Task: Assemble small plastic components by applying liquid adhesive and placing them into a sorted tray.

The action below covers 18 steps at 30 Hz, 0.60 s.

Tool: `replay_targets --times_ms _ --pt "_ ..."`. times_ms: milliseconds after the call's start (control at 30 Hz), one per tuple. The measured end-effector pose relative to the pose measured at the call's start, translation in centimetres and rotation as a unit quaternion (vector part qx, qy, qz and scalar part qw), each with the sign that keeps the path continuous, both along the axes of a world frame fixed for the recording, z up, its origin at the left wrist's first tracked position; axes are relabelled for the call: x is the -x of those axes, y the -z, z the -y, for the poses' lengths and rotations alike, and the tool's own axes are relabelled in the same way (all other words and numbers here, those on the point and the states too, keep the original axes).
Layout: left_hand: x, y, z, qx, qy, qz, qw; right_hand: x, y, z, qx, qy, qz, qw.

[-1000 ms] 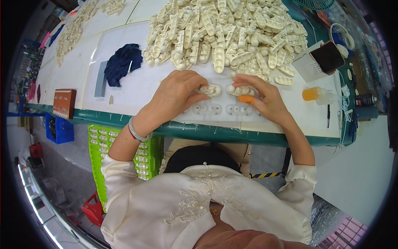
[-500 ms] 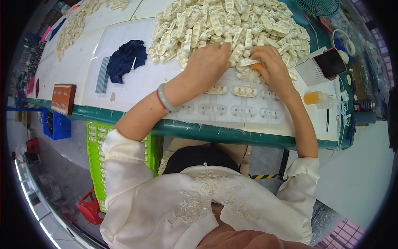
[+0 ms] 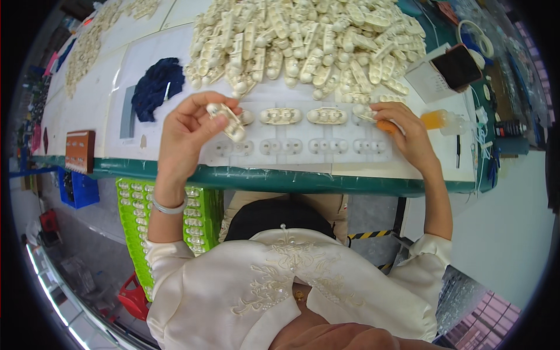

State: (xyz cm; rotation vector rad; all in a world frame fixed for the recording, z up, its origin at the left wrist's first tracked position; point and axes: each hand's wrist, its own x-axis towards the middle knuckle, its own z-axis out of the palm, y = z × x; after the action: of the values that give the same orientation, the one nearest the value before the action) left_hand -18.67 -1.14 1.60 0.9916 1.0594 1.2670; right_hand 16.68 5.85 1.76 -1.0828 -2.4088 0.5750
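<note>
My left hand (image 3: 188,131) pinches a cream, oblong plastic part with round cups (image 3: 232,125), held tilted above the left end of a pale translucent fixture (image 3: 303,156). My right hand (image 3: 406,133) has its fingertips on another cream part (image 3: 360,112) at the right end of the fixture's far row. An orange object (image 3: 387,126), its kind unclear, is tucked in the right hand. Between the hands, cream parts (image 3: 280,116) sit in that far row. The fixture's near row shows clear-looking seats with small round pegs.
A large heap of cream parts (image 3: 315,41) covers the far table. At left lie a dark blue cloth (image 3: 157,87) and grey strips (image 3: 127,114), with a brown block (image 3: 79,150). At right are a phone (image 3: 456,67) and a bottle of orange liquid (image 3: 434,119). Green trays (image 3: 133,233) stand below.
Both hands have come back from the heap toward the fixture. The left hand moved left with a cream part in its fingers; the right hand brought a part to the far row's right end.
</note>
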Motion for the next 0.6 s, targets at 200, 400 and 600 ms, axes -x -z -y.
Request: replay_targets --times_ms 200,400,600 --pt "-0.1 2.5 3.7 -0.055 -0.091 -0.081 0.991 0.0 -2.1 -0.9 0.047 -0.066 0.086 0.993" --pt "-0.2 3.8 3.3 -0.258 -0.128 -0.448 0.846 8.6 -2.1 -2.4 -0.111 -0.066 -0.018 0.991" --pt "0.7 3.0 3.9 -0.25 -0.059 -0.457 0.851 18.9 -0.8 -6.2 -0.359 -0.287 0.097 0.883"
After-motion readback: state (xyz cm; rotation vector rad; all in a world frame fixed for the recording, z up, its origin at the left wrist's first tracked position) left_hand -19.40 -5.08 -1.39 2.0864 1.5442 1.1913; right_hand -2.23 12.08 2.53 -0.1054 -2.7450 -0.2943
